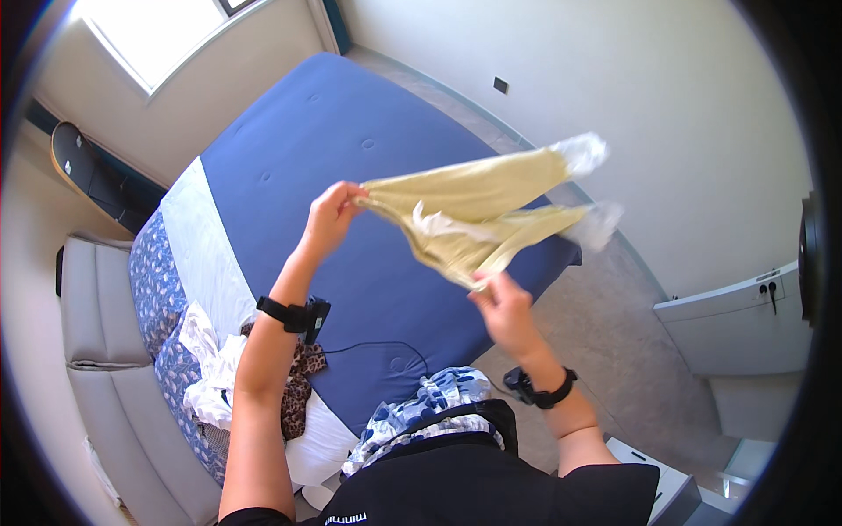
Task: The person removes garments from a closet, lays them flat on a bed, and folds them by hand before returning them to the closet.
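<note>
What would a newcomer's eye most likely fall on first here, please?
Probably the yellow trousers, held at the waist between the left hand and right hand, legs stretching to the right. Next would come the blue bed in the middle, then the bright window at upper left.

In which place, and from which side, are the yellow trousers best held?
The yellow trousers seem best pinched at both ends of the waistband, from the near side: left hand and right hand hold there, and both legs extend away rightward.
</note>
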The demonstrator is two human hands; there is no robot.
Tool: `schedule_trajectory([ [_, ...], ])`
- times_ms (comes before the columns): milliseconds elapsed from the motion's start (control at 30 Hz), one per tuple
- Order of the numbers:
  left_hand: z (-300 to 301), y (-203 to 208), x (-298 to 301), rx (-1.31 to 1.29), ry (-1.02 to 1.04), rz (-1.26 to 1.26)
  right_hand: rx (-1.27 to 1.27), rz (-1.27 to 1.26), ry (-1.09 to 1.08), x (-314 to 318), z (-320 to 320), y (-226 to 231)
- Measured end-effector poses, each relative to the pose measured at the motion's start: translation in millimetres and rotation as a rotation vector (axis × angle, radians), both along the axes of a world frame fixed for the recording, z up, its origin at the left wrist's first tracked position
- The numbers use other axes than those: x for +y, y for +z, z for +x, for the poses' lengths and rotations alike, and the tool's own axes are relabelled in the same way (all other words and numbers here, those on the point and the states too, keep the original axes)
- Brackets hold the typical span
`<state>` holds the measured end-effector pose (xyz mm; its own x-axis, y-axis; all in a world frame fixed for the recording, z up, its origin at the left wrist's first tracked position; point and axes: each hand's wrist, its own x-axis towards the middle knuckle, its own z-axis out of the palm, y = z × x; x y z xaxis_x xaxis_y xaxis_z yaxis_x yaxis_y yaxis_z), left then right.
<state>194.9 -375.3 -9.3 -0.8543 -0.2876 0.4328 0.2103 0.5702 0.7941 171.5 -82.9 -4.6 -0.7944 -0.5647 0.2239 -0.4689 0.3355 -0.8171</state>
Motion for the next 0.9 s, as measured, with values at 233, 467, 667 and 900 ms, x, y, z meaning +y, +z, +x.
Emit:
schedule_trajectory([
  [233,114.8,-91.0,-16.0,-0.421,0.130,-0.234,-0.047,0.597,0.841,-19.3,60.8,-76.5],
  [467,269.8,-120.8,24.1,-0.571,0.377,0.182,0.092,0.237,0.793,-47.3,81.0,-30.9],
  [667,355.9,-120.4,69.9,-0.478,0.655,0.403,0.263,-0.143,1.185,-89.0,123.7,41.3],
  [900,435.9,-94.4,130.6,-0.478,0.900,0.480,0.097,-0.319,1.446,-107.1,206.0,70.1],
])
